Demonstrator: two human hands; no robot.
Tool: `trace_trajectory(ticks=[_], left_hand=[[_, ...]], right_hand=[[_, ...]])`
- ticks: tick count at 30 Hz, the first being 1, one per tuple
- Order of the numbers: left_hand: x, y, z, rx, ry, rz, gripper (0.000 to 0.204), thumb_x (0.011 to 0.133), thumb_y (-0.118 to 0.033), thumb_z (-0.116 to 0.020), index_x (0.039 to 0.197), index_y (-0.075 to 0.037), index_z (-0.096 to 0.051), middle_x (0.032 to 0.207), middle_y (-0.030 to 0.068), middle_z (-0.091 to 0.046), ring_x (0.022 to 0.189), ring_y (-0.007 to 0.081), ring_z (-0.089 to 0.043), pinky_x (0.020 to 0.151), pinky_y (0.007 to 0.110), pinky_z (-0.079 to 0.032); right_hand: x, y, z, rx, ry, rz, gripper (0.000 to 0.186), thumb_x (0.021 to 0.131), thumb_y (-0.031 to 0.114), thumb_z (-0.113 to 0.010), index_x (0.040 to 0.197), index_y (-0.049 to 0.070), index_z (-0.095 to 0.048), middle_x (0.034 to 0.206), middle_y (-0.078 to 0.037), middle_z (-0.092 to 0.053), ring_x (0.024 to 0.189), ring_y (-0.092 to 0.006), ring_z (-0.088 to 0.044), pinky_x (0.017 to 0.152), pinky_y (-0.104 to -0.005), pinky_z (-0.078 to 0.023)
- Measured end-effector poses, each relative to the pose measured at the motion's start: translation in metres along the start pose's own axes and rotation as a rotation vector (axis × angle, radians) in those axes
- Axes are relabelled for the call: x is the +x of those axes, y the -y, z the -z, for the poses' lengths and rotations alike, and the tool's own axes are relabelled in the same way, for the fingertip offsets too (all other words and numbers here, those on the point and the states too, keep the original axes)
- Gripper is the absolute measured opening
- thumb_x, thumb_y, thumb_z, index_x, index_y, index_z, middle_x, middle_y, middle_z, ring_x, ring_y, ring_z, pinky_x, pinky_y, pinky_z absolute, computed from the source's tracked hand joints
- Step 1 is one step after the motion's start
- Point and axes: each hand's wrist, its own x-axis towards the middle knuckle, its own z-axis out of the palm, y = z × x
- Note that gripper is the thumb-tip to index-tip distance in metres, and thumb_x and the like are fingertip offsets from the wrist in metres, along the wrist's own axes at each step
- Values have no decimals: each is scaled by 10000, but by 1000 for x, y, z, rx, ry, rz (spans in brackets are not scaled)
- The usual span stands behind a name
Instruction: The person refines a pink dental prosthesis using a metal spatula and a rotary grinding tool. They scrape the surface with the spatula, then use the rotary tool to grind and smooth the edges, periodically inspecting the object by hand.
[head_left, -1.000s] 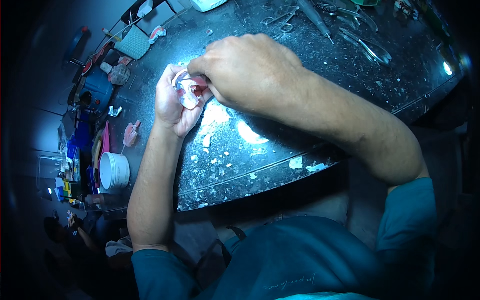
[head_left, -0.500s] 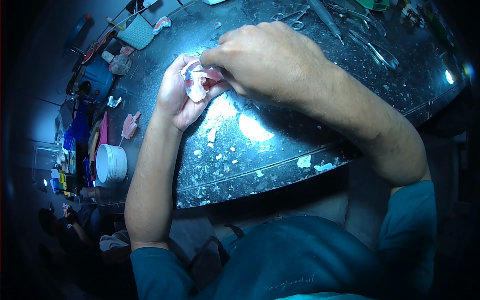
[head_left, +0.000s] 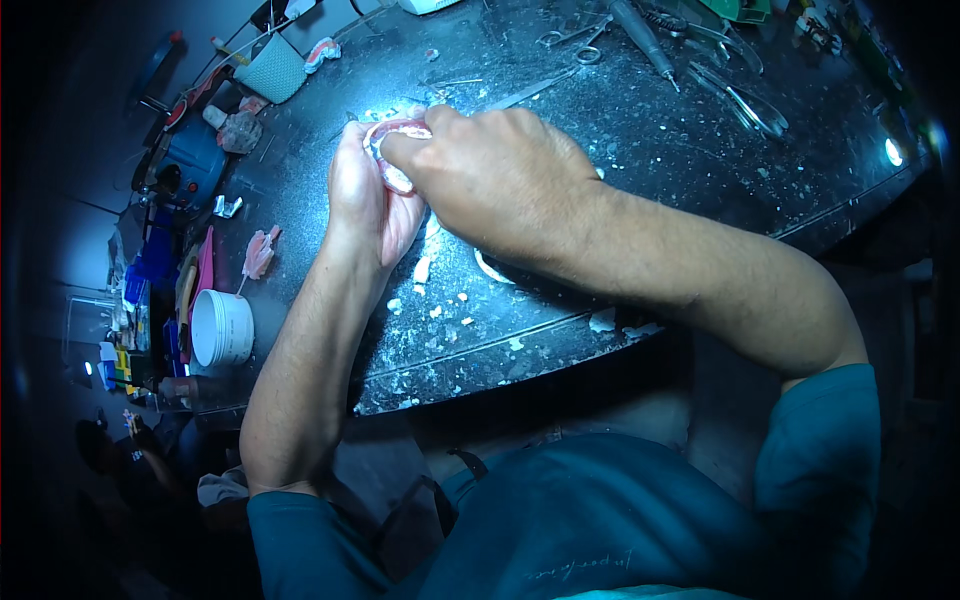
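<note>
Over the black work surface, my left hand [head_left: 357, 190] cups a curved pink and white denture piece [head_left: 393, 179] from the left. The piece has a reddish rim and looks horseshoe-shaped. My right hand [head_left: 490, 165] reaches across from the right, its curled fingers and thumb pressed on the piece. My right fingertips are partly hidden, so I cannot make out whether they also hold a small tool. Much of the denture piece lies behind my right hand.
White flakes [head_left: 436, 311] litter the dark worktop. Scissors [head_left: 588, 57], a pen-shaped handpiece [head_left: 646, 45] and metal pliers [head_left: 738, 102] lie at the back. On the left stand a white tub [head_left: 222, 328], a pink scrap [head_left: 260, 252], a blue device [head_left: 190, 165] and a woven basket [head_left: 273, 68].
My right hand has moved down and turned, uncovering the scissors' blade behind it. The denture piece has tilted in my left hand, and its hollow side is less visible.
</note>
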Motion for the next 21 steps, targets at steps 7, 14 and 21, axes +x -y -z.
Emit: trace_trajectory(ticks=[7,14,21], left_hand=[[2,9,-6,84,-97,-154,367,1020,-292,-321,1070,6,-530,971,150,-623,878,240,-666,841,398,-572],[6,3,3,41,105,-148,365,1024,-231,-304,1066,56,-525,1013,177,-616,913,245,-644,888,389,-547],[8,-8,19,-130,488,82,419,1009,-243,-332,1135,96,-543,1104,249,-640,1056,320,-664,1017,502,-523]], right_hand=[[10,-7,9,353,97,-225,232,882,147,-645,1045,-11,-697,900,-236,-718,820,-320,-740,759,-394,-611],[13,-25,6,549,96,-316,269,885,139,-622,1123,57,-716,984,-177,-734,923,-295,-726,862,-406,-571],[11,-39,27,94,68,-20,273,878,265,-710,1113,129,-745,965,-128,-751,869,-219,-743,815,-383,-607]])
